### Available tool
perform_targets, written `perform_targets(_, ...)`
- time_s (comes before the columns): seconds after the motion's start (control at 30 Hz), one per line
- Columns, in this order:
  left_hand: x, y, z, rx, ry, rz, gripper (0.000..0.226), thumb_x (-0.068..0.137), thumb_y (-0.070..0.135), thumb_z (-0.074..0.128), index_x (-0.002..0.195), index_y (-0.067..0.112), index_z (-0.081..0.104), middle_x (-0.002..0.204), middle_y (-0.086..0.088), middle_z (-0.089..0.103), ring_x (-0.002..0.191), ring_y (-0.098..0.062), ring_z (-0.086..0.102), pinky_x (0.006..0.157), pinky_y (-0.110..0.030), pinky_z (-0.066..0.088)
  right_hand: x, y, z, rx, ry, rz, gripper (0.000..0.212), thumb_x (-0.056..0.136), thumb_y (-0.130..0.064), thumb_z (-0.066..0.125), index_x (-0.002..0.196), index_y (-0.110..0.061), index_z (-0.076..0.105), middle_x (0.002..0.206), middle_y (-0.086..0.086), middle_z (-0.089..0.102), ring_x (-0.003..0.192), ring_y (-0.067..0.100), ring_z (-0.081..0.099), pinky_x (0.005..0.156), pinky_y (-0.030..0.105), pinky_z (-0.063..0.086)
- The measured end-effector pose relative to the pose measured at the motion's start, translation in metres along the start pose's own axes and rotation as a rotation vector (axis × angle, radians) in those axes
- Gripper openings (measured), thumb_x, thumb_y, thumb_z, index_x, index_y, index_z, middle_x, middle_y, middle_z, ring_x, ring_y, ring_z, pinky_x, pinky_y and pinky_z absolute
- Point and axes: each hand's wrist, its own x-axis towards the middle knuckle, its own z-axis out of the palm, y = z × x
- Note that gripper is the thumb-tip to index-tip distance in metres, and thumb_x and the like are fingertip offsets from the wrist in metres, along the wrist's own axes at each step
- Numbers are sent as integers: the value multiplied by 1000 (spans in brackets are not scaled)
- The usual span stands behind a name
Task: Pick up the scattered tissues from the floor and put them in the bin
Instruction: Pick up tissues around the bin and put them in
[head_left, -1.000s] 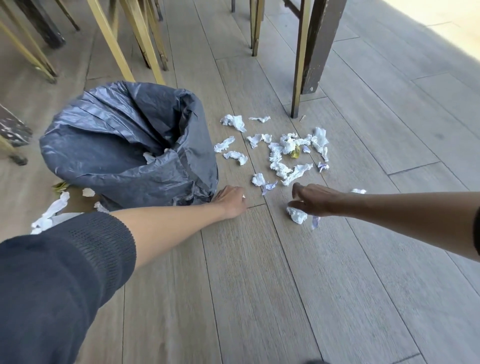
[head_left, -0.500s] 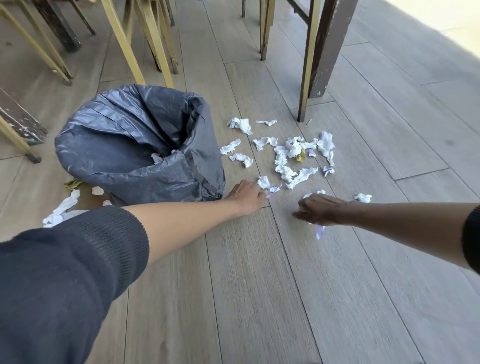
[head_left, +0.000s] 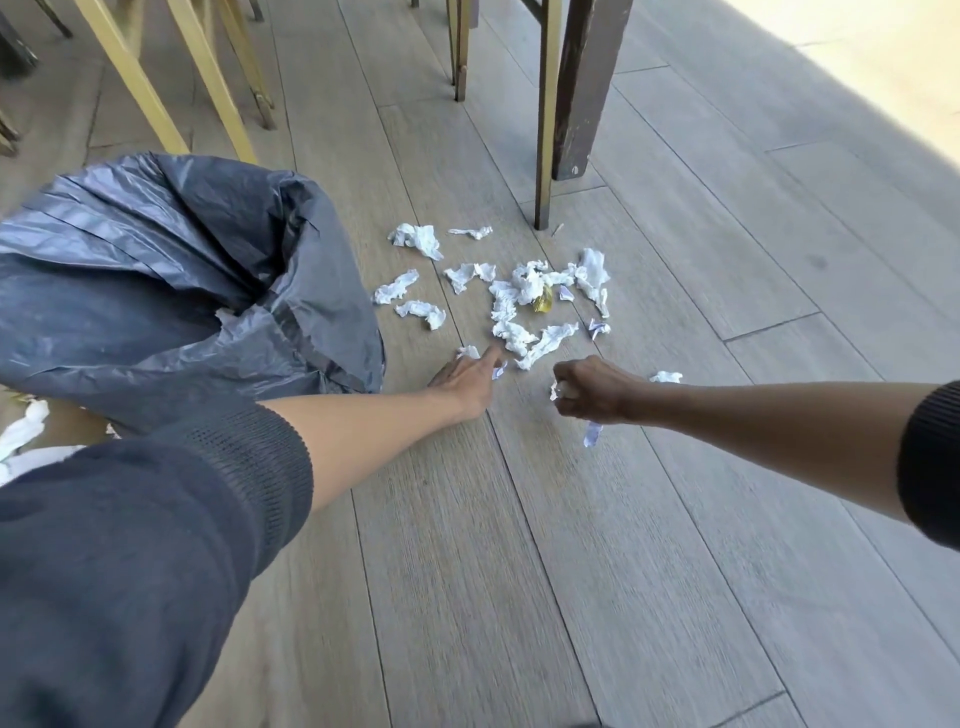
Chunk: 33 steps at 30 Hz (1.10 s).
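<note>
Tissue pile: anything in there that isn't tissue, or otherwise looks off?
Yes. A small yellow scrap sits among the white tissues, the only coloured piece there. More tissues lie on the far side of the bin, away from the main scatter.

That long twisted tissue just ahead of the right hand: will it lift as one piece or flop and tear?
The long tissue looks crumpled and thin, so probably light and floppy, drooping from the fingers. It lies against a neighbouring tissue, which might drag along. Rolling seems unlikely.

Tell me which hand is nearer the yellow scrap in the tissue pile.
Left. The left hand reaches toward the pile, just below-left of the yellow scrap; the right hand, gripping a tissue, sits farther below it.
</note>
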Motion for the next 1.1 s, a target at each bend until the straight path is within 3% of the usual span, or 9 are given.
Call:
perform_targets(0.13, -10, -6, 6, 40, -37, -1, 39, 94, -1, 40, 131, 6, 30, 82, -8, 54, 62, -20, 50, 51, -32, 38, 4, -2, 0, 31, 6, 2, 18, 91, -23, 64, 90, -13, 49, 75, 2, 56, 70, 26, 55, 57, 31, 39)
perform_targets(0.33, -25, -19, 6, 83, -51, 25, 40, 102, 17, 38, 135, -6, 33, 94, -12, 54, 77, -25, 52, 67, -34, 40, 22, -22, -8, 16, 77, -39, 39, 95, -42, 60, 112, -8, 49, 85, 11, 64, 73, 26, 57, 65, 39, 48)
perform_targets(0.43, -35, -32, 2, 52, -54, 49, 26, 105, 23, 34, 113, 1, 46, 80, -5, 51, 69, -21, 53, 64, -34, 42, 36, -39, -11, 0, 98, -24, 51, 94, -53, 57, 116, -8, 49, 85, 8, 60, 73, 26, 55, 58, 34, 39)
perform_targets(0.5, -41, -43, -2, 26, -39, 35, 37, 107, 32, 32, 91, 5, 52, 77, -7, 54, 65, -20, 53, 65, -31, 41, 45, -52, -10, 8, 98, -15, 54, 92, -57, 57, 114, -9, 48, 80, 5, 55, 70, 25, 52, 53, 32, 34)
perform_targets(0.63, -49, -63, -10, -36, 41, -2, 53, 106, 39, 35, 64, 9, 49, 63, -2, 48, 54, -14, 48, 60, -25, 36, 66, -76, -6, 55, 71, 34, 54, 90, -54, 62, 116, -9, 46, 84, 9, 59, 72, 25, 53, 54, 32, 36)
perform_targets(0.77, -61, -71, -21, -16, 26, 1, 40, 107, 20, 38, 73, 7, 54, 67, -1, 45, 66, -19, 51, 65, -29, 42, 82, -92, 4, 137, 48, 60, 52, 95, -34, 63, 133, -12, 35, 84, 13, 63, 63, 23, 58, 52, 30, 37)
perform_targets(0.93, -72, -75, -28, -12, 28, -6, 8, 104, 11, 43, 98, 6, 46, 73, -1, 41, 64, -13, 46, 60, -28, 35, 86, -95, 21, 204, 9, 110, 25, 99, -25, 57, 112, -7, 45, 85, 9, 58, 58, 16, 45, 47, 27, 32)
perform_targets(1.0, -74, -75, -30, 5, 39, 16, 16, 105, 15, 42, 99, 3, 51, 74, -2, 46, 61, -11, 43, 62, -30, 38, 83, -95, 22, 146, 0, 118, 23, 100, -27, 55, 103, -6, 46, 84, 8, 55, 60, 15, 44, 48, 27, 33)
perform_targets(1.1, -72, -70, -33, 47, 57, 44, 40, 107, 25, 41, 74, 6, 54, 68, -5, 50, 57, -15, 45, 62, -29, 39, 77, -91, 14, 48, -27, 81, 17, 99, -24, 54, 100, -8, 49, 95, 15, 61, 71, 23, 53, 56, 30, 40)
